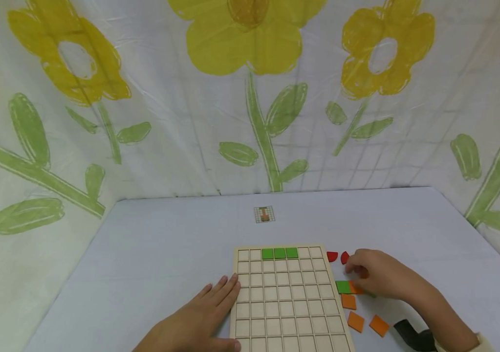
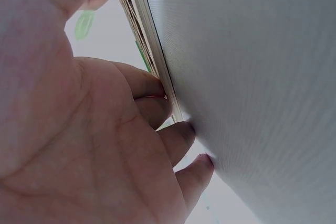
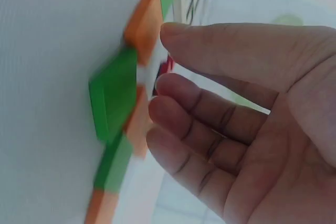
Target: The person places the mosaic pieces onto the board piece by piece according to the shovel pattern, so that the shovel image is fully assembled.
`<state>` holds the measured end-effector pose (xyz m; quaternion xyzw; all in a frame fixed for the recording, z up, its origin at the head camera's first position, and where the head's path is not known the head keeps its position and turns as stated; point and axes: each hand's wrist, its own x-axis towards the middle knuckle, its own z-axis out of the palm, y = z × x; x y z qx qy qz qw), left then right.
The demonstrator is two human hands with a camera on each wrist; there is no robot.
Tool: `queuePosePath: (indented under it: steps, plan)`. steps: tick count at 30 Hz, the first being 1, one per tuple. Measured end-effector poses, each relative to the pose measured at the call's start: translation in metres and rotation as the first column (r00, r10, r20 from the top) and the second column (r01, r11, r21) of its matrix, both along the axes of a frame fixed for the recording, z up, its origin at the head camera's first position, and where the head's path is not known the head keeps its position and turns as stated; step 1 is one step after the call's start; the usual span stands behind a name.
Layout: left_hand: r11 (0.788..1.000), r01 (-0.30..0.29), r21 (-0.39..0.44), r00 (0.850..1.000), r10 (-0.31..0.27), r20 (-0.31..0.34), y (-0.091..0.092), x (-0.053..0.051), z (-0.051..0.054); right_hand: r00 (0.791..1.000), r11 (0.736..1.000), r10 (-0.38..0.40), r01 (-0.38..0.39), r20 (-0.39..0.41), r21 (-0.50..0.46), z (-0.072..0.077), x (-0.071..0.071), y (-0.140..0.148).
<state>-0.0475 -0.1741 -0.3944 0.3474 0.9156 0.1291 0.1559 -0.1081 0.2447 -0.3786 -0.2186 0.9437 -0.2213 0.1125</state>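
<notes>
My left hand (image 1: 201,313) lies flat on the white table at the left side of a wooden grid board (image 1: 256,294), fingers straight and fingertips touching its edge. Three green square tiles (image 1: 279,253) sit side by side in the board's top row. My right hand (image 1: 381,274) hovers over loose tiles right of the board. The right wrist view shows its fingers loosely bent, with a gap to the thumb and no tile between them. Below them are a green tile (image 3: 115,95) and an orange tile (image 3: 144,27). A red rounded piece (image 1: 344,257) lies by its fingertips.
Another red piece (image 1: 332,256) touches the board's right edge. Nearer me lie orange square tiles (image 1: 356,322) and a black curved thing (image 1: 412,336) beside my right forearm. A small picture card (image 1: 264,214) lies beyond the board. A flowered curtain (image 1: 170,122) hangs behind the table.
</notes>
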Motion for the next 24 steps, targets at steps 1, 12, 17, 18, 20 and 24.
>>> queuePosePath:
  steps: [1, 12, 17, 18, 20, 24]
  plan:
    - [1.000, 0.000, -0.001, 1.000, 0.000, -0.002, 0.000, 0.000, 0.000, 1.000, 1.000, -0.021, 0.021, -0.004, 0.019, 0.001, 0.000, 0.002]
    - [1.000, 0.010, 0.008, 1.000, -0.010, 0.008, 0.000, 0.001, 0.002, 0.993, 0.977, -0.112, 0.118, -0.041, 0.176, 0.007, -0.007, 0.026]
    - [1.000, 0.007, 0.009, 1.000, -0.007, 0.006, 0.000, 0.001, 0.002, 0.989, 0.963, -0.148, 0.146, -0.006, 0.227, 0.007, -0.011, 0.033]
    - [1.000, 0.006, 0.006, 1.000, -0.006, 0.003, 0.000, 0.001, 0.002, 0.989, 0.963, -0.147, 0.143, 0.001, 0.229, 0.006, -0.011, 0.034]
    - [1.000, 0.003, 0.002, 1.000, -0.003, 0.001, 0.000, 0.001, 0.002, 0.990, 0.963, -0.144, 0.138, 0.009, 0.231, 0.006, -0.012, 0.037]
    - [1.000, 0.001, 0.002, 1.000, -0.001, 0.004, 0.000, 0.001, 0.001, 0.990, 0.959, -0.141, 0.128, 0.033, 0.254, 0.006, -0.012, 0.044]
